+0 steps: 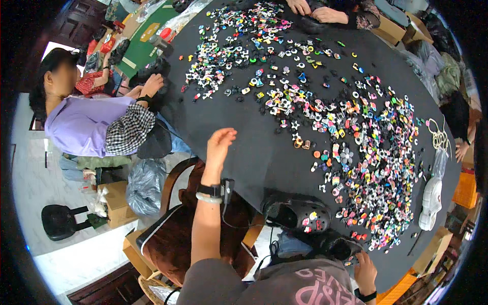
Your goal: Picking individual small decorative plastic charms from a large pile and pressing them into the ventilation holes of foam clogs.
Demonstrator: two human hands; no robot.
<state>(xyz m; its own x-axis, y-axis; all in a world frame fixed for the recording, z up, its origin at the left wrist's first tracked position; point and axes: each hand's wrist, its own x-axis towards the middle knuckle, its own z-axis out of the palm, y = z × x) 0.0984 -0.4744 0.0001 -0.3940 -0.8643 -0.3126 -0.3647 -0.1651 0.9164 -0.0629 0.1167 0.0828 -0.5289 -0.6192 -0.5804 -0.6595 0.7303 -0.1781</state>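
My left hand is raised over the near left edge of the black table, its fingers loosely bent and nothing visible in them. To its right, at the table's near edge, lies a black clog with holes and several small pink, white and red shoe charms on its toe. Closer to my body is a second black clog, partly hidden by my shirt. My right hand grips the side of that clog; some of its fingers are hidden. Hundreds of colourful shoe charms lie spread across the table's right side.
More charms form a heap at the far left. A white clog and looped cords lie at the right edge. Co-workers sit at the left and far side, one person's hands on a black shoe. A brown chair stands beside me.
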